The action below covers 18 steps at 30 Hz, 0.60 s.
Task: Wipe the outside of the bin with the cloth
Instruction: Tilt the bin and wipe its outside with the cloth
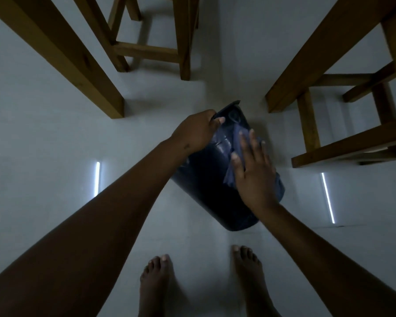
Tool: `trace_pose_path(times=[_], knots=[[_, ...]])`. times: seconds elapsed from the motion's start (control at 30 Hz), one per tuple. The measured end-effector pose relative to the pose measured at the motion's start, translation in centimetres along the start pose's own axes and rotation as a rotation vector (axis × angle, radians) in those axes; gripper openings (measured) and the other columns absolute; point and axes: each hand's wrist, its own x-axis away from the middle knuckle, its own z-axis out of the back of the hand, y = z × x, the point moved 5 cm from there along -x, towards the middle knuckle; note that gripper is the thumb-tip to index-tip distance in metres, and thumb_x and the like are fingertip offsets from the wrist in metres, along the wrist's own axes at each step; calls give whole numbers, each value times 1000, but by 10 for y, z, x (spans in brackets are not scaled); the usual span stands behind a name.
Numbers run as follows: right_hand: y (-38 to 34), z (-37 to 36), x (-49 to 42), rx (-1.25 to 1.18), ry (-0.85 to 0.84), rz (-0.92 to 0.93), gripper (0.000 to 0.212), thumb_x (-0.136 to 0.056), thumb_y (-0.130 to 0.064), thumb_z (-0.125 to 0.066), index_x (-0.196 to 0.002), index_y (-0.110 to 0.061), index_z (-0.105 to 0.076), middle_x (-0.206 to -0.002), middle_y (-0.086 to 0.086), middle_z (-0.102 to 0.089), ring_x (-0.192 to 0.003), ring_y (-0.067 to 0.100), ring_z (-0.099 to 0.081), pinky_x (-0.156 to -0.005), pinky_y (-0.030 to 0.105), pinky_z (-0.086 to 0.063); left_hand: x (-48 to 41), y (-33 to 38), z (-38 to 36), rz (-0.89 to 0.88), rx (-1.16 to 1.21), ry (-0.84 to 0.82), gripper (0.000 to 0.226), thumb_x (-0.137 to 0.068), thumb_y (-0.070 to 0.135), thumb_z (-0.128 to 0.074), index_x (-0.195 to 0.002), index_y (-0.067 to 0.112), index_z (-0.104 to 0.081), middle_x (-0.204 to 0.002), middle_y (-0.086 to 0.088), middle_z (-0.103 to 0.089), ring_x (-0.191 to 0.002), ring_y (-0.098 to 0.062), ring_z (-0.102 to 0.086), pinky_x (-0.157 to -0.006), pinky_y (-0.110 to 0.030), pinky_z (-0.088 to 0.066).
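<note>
A dark blue bin [206, 186] lies tilted on the pale floor, its rim end pointing away from me. My left hand [196, 132] grips the rim at the bin's far end, fingers curled over the edge. My right hand [253, 172] lies flat with fingers spread on the bin's upper side, pressing a bluish cloth [230, 177] against it. Only the cloth's edges show from under the palm and fingers.
Wooden table legs [78, 65] stand at the left and the right [306, 72]. A wooden stool [151, 42] is behind the bin, and another wooden frame [352, 138] at the right. My bare feet [156, 284] are on the floor below the bin.
</note>
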Motion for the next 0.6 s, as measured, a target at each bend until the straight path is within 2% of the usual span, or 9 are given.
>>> trace_pose_path(times=[0.07, 0.1, 0.17, 0.27, 0.37, 0.47, 0.6], knots=[[6, 3, -7, -88, -16, -108, 61, -97, -58, -14, -154, -35, -8, -164, -2, -8, -149, 31, -13, -116, 58, -22, -3, 0, 0, 14, -2, -22, 27, -100, 38, -38, -89, 16, -48, -88, -5, -55, -81, -23, -51, -70, -29, -34], [2, 2, -2, -35, -11, -82, 61, -97, -58, -14, -154, -35, -7, -165, -2, -8, -149, 32, -12, -116, 57, -21, -3, -2, -1, 21, -3, -27, 28, -100, 39, -38, -89, 15, -48, -88, -6, -55, -82, -24, -51, -71, -29, -34], [-13, -6, 19, 135, 6, 76, 62, -98, -56, -22, -154, -36, -5, -165, 0, -5, -150, 35, -7, -118, 57, -16, -1, -7, -1, 34, -8, -27, 29, -100, 38, -38, -87, 14, -47, -86, -6, -54, -81, -24, -50, -70, -29, -33], [-29, -23, 46, 286, 18, 308, 66, -95, -54, -40, -153, -34, -17, -163, 3, -12, -149, 39, -7, -117, 59, -13, 0, -12, 0, 49, 11, -20, 29, -100, 38, -39, -86, 14, -47, -85, -5, -53, -81, -22, -49, -70, -28, -32], [-25, -21, 41, 316, 25, 379, 62, -96, -52, -39, -152, -36, -19, -163, 0, -14, -149, 38, -8, -116, 58, -16, -2, -9, 0, 43, 31, -27, 28, -100, 38, -39, -86, 15, -47, -84, -4, -53, -80, -21, -49, -67, -28, -32], [-13, -9, 17, 199, -7, 267, 61, -98, -55, -30, -154, -38, -12, -164, -2, -8, -150, 34, -5, -117, 57, -18, -3, -5, 1, 31, 48, -34, 27, -101, 36, -40, -87, 14, -48, -86, -5, -53, -80, -21, -49, -60, -29, -32], [1, 1, -20, -102, -77, 3, 69, -92, -65, -15, -154, -36, -10, -165, -3, -5, -150, 34, -7, -117, 58, -20, -2, -6, 0, 41, 41, -25, 25, -100, 36, -39, -87, 16, -47, -88, -4, -54, -81, -21, -49, -71, -27, -32]])
